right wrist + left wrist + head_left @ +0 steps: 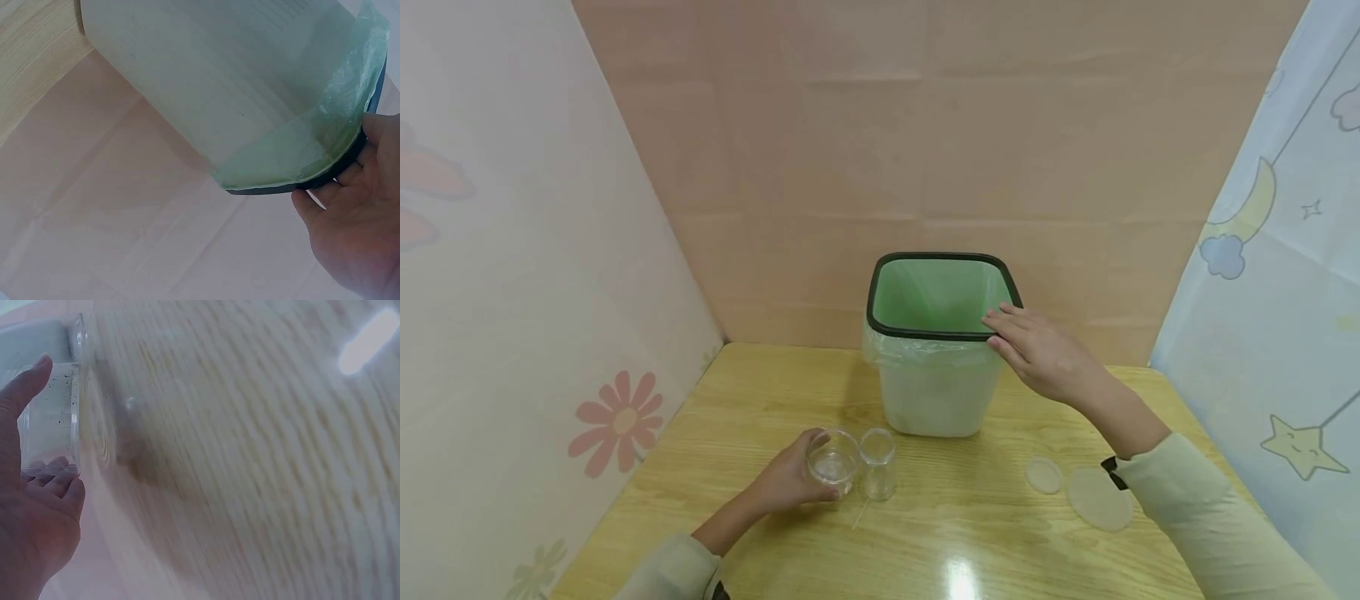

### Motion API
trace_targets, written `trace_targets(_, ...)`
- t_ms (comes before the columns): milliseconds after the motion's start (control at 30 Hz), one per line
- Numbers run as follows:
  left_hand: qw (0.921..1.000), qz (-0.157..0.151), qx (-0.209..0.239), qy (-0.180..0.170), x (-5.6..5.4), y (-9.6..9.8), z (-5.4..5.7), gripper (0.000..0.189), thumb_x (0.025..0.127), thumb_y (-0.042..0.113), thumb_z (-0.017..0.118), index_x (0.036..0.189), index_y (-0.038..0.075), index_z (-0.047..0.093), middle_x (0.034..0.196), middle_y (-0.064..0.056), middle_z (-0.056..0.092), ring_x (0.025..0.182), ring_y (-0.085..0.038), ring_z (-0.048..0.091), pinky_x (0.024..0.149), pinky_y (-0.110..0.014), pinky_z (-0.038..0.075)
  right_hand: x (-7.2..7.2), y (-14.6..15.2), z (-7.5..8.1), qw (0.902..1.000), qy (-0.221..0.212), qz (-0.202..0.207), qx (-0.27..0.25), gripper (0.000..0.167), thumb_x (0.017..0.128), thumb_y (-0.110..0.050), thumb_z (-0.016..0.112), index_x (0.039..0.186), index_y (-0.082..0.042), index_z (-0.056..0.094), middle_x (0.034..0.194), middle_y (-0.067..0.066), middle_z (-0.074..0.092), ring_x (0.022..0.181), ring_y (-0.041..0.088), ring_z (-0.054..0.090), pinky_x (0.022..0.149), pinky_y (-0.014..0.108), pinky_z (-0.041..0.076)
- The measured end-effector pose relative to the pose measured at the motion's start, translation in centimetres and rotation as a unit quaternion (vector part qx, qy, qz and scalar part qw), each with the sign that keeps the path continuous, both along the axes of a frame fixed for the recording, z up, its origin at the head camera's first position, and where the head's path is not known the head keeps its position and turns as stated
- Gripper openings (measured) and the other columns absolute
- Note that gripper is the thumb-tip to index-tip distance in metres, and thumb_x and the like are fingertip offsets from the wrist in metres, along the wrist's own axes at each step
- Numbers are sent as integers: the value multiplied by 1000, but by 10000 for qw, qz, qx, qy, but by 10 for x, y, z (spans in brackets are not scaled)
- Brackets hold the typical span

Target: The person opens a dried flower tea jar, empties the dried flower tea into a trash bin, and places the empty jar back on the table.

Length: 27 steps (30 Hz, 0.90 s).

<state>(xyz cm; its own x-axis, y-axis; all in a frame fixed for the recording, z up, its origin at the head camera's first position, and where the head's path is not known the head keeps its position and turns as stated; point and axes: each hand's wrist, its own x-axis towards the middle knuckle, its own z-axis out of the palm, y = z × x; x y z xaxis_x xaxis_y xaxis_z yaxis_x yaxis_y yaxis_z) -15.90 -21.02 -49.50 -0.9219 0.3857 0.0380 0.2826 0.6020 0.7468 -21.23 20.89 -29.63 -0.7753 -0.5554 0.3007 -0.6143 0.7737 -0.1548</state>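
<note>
My left hand [790, 475] grips a wide clear cup [833, 461], with the thumb on one side and fingers on the other; the left wrist view shows the cup [53, 419] at its edge, small dark specks on its wall. Just right of it stands a taller clear glass [878, 467]. A thin pale stick [860, 514] lies by its base. My right hand [1041, 350] rests with extended fingers on the right front corner of the black rim of a whitish bin [936, 400]. A green-tinted plastic bag [300, 144] lines the bin and folds over its outside.
Two round translucent discs, a smaller one [1044, 475] and a larger one [1099, 500], lie on the wooden table [985, 533] at the right, near the right sleeve. A peach backdrop [790, 167] rises behind the bin, and patterned panels stand on both sides.
</note>
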Motion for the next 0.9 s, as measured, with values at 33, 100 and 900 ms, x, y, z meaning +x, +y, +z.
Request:
trace_targets(33, 10000, -8, -33, 11, 0, 1, 0, 107, 72, 38, 92, 151, -1, 30, 153, -22, 44, 140, -48, 40, 112, -65, 33, 0, 0, 0, 10000, 3, 7, -9, 45, 109, -24, 46, 145, 2, 52, 150, 23, 49, 146, 42, 34, 117, 61, 27)
trace_targets(100, 10000, 13, -99, 9, 0, 2, -1, 107, 72, 39, 92, 151, 0, 30, 153, -22, 45, 140, -47, 40, 113, -63, 32, 0, 0, 0, 10000, 3, 24, -26, 44, 109, -24, 46, 145, 2, 52, 150, 23, 49, 146, 42, 34, 117, 60, 26)
trace_targets(900, 9999, 51, -127, -71, 0, 10, -13, 110, 67, 43, 94, 149, 0, 33, 147, -20, 52, 136, -45, 46, 111, -62, 35, 1, -1, 2, 10000, -72, 17, -19, 45, 110, -24, 45, 145, 2, 51, 150, 23, 48, 146, 43, 33, 117, 60, 25)
